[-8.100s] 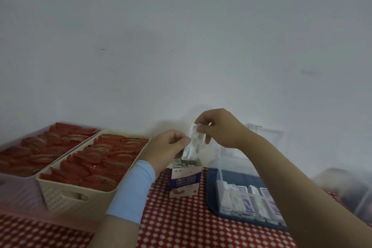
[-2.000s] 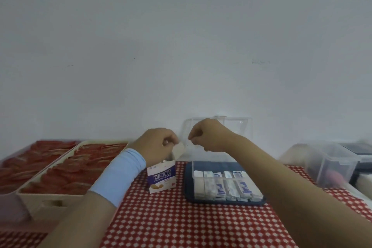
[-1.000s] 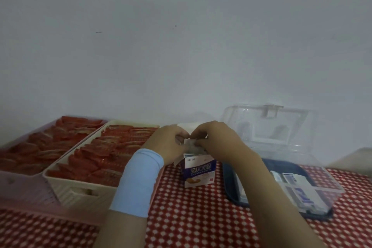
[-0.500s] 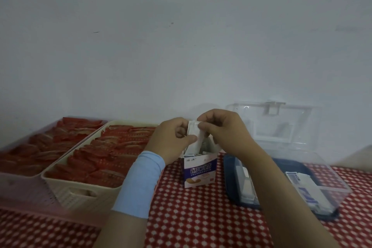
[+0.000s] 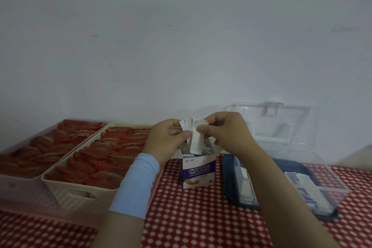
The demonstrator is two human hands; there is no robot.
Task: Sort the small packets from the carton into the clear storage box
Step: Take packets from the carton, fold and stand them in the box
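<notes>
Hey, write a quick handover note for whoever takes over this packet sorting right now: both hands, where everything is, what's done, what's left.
Left hand: pinches a bunch of small packets just above the carton.
Right hand: pinches the same bunch from the other side.
Carton: upright on the checked cloth, top open; more packets seem to be inside.
Clear storage box: right of the carton, lid raised.
Done: several sorted packets lie in the box.
Left: lay the held bunch in the box, then probably empty the carton.
</notes>
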